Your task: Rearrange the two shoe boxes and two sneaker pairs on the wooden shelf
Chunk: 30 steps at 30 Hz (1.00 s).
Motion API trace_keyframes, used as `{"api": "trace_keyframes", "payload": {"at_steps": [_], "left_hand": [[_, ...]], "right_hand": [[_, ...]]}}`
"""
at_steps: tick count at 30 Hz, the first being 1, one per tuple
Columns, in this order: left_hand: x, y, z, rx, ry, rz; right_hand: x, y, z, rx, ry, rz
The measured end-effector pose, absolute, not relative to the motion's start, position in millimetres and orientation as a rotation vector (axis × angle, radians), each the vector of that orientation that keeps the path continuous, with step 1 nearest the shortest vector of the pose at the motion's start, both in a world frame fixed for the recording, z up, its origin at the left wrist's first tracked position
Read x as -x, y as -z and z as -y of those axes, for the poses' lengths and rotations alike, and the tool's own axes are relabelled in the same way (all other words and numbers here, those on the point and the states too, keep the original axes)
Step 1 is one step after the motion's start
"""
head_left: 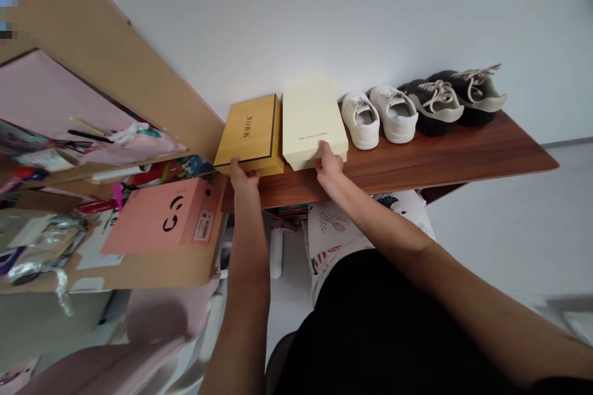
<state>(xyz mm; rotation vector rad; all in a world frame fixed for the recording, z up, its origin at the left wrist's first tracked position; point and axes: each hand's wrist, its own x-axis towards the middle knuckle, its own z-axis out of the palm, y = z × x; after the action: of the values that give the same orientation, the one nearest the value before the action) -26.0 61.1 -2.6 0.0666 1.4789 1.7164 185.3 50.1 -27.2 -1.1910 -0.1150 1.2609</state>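
Shelf [491, 157], against the wall [324, 12]. On it, left to right: MMOK box [252, 126]; MEIZHIYUAN box [312, 114], just beside; first pair of shoes [401, 126]; second pair of shoes [438, 112], nearest the right end. Left hand [243, 176] on the MMOK box's front edge; right hand [330, 165] on the MEIZHIYUAN box's. Left of the shelf: desk [171, 268], bearing a carton [155, 216].

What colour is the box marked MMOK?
The MMOK box is golden yellow with dark lettering, best seen in the head view.

Your bare left arm [249, 265] reaches almost straight ahead, and your right arm [393, 219] slants in from the lower right. On your left hand [244, 179] and right hand [330, 166], the thumb points forward and the fingers [253, 174] curl in, gripping.
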Motion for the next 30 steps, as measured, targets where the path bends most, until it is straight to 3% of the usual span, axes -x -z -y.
{"api": "trace_keyframes", "payload": {"at_steps": [6, 9, 12, 23, 30], "left_hand": [[5, -3, -37, -0.917, -1.972, -1.939], [9, -9, -16, -1.409, -1.755, -2.168], [16, -11, 0, -1.733, -1.462, -2.097], [49, 40, -6, -2.147, -0.777, -2.045], [54, 60, -24, -2.145, -0.815, -1.975]], "right_hand": [[-218, 5, -38, 1.071, -0.802, 0.753], [-234, -14, -17, 1.065, -0.572, 1.262], [-230, -23, 1, 1.034, -0.408, 1.715], [-215, 38, -24, 1.245, -0.112, 2.410], [-214, 67, -27, 1.337, -0.096, 2.394]]}}
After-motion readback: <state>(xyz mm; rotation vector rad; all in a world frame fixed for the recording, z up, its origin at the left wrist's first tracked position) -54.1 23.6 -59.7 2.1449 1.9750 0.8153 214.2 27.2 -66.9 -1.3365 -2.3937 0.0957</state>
